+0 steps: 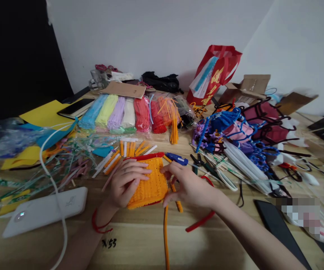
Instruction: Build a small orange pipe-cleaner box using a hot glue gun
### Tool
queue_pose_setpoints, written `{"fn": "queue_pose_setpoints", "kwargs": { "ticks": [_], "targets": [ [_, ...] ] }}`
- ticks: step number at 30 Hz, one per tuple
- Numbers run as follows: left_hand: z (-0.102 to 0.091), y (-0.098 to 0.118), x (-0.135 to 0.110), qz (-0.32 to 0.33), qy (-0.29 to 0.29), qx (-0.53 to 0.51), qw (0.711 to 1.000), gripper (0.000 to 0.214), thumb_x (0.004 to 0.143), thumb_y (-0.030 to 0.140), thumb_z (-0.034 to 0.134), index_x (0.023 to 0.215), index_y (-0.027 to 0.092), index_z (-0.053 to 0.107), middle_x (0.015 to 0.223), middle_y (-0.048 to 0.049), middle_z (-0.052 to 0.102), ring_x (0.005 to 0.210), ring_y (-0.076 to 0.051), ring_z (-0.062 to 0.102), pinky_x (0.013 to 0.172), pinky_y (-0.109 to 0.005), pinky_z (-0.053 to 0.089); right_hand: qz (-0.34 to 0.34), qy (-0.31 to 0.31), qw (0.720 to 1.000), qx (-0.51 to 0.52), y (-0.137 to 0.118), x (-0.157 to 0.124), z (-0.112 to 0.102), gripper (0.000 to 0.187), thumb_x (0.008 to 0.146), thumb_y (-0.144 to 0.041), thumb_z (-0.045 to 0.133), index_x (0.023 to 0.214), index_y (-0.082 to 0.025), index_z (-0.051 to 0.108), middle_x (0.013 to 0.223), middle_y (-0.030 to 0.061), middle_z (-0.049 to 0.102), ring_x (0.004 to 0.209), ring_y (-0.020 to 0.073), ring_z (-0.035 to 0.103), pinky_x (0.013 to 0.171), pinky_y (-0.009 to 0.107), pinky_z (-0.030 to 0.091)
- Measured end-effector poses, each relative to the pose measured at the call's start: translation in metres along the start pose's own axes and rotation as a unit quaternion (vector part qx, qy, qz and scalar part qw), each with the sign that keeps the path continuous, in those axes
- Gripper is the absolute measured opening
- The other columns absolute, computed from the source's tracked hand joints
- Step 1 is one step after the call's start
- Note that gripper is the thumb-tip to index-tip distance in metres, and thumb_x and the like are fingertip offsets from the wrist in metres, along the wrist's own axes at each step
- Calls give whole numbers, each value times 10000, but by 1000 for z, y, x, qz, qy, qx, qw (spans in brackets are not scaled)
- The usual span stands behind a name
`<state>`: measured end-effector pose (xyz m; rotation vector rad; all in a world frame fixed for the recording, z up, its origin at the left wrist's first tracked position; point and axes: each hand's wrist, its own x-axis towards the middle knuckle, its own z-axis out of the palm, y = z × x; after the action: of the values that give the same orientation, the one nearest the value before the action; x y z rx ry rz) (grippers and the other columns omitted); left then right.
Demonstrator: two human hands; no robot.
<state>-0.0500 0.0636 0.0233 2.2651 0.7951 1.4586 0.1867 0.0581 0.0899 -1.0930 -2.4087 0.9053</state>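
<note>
A square panel [154, 183] of orange pipe cleaners in ribbed rows lies in front of me, with red pipe cleaner along its far and near edges. Across its left part rests my left hand [129, 180], fingers laid over the top and holding it. My right hand [182, 183] is at the right edge, fingers curled against it and thumb low near the corner. From beneath that thumb a long orange pipe cleaner [166, 236] runs toward me. A short orange piece [179, 206] and a curved red pipe cleaner [199, 222] lie below the right hand.
Behind the panel are cut orange and white pieces [128, 148], a blue glue gun [177, 159] and pliers [202, 163]. Bagged pipe-cleaner bundles [115, 112] line the back. At left lies a white power bank [46, 212] with its cable; finished pieces [235, 125] crowd the right.
</note>
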Motion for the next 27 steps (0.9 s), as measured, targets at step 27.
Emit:
{"fn": "queue_pose_setpoints", "kwargs": {
  "ticks": [27],
  "targets": [
    [1, -4, -4, -15, 0, 13, 1000, 232, 867, 179, 476, 868, 236, 701, 949, -32, 752, 1016, -220, 658, 975, -453, 427, -57, -5, 998, 26, 15, 10, -1, 640, 591, -506, 833, 1082, -177, 586, 976, 54, 582, 806, 173, 573, 724, 289, 518]
  ]
}}
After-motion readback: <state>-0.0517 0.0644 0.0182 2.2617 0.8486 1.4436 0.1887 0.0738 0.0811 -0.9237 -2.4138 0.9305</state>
